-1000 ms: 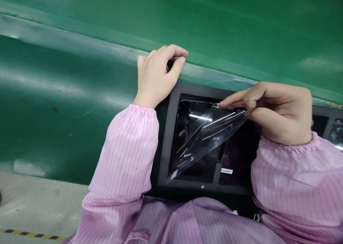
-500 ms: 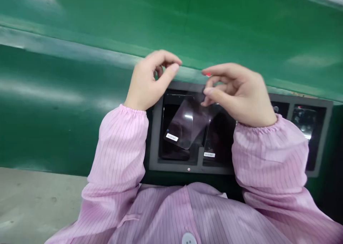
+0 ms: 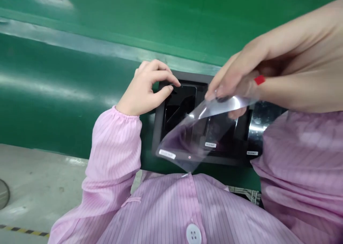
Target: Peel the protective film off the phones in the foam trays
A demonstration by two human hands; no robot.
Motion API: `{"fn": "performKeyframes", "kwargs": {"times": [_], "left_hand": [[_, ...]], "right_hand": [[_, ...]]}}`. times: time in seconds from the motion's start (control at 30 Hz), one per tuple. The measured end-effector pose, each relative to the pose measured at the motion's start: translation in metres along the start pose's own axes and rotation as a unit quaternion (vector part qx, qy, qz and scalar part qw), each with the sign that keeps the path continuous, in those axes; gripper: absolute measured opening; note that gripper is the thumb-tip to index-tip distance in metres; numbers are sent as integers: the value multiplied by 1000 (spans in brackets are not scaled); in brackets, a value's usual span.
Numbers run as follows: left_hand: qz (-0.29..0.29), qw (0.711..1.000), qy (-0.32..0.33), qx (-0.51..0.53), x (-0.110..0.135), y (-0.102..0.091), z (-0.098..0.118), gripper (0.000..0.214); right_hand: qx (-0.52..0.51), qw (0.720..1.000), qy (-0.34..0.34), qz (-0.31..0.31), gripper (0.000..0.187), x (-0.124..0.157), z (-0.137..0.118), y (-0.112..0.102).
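My right hand (image 3: pixel 270 65), raised close to the camera, pinches a clear protective film (image 3: pixel 195 117). The film hangs bent toward my body, with a white barcode label (image 3: pixel 167 154) on its lower corner and a red tab (image 3: pixel 259 80) near my fingers. Below it is a dark tray (image 3: pixel 157 138) with black glass panels in its compartments. My left hand (image 3: pixel 151 88) is over the tray's top left corner, thumb and forefinger apart, holding nothing. Its fingertips are beside the top of the leftmost glass panel (image 3: pixel 183 97); whether they touch it I cannot tell.
The tray lies on a green work surface (image 3: pixel 66 79) that has a raised strip (image 3: pixel 88 45) running behind it. Other panels in the tray carry white labels (image 3: pixel 210 145). Grey floor (image 3: pixel 48 186) shows at lower left.
My right hand has risen to the right and toward the camera, drawing the film with it; the film now bends. My left hand has shifted slightly left and down.
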State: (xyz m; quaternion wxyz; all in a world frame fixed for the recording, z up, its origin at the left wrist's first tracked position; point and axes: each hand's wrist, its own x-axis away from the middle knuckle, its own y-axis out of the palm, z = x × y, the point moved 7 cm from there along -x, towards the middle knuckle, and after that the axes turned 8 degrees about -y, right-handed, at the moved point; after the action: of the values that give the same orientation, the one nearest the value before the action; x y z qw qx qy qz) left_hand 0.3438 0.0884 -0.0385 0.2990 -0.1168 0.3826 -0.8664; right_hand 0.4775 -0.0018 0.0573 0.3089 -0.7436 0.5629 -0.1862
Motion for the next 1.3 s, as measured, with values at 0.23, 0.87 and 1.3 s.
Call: {"fn": "performKeyframes", "kwargs": {"times": [0.23, 0.87, 1.3], "left_hand": [[4, 999, -33, -41, 6, 5, -24, 23], [-22, 998, -56, -16, -11, 16, -31, 35], [-20, 999, -42, 18, -13, 19, -32, 38]], "right_hand": [[-116, 985, 28, -124, 11, -39, 43, 49], [-143, 978, 100, -112, 4, -33, 84, 68], [-126, 986, 43, -103, 12, -31, 80, 62]]}}
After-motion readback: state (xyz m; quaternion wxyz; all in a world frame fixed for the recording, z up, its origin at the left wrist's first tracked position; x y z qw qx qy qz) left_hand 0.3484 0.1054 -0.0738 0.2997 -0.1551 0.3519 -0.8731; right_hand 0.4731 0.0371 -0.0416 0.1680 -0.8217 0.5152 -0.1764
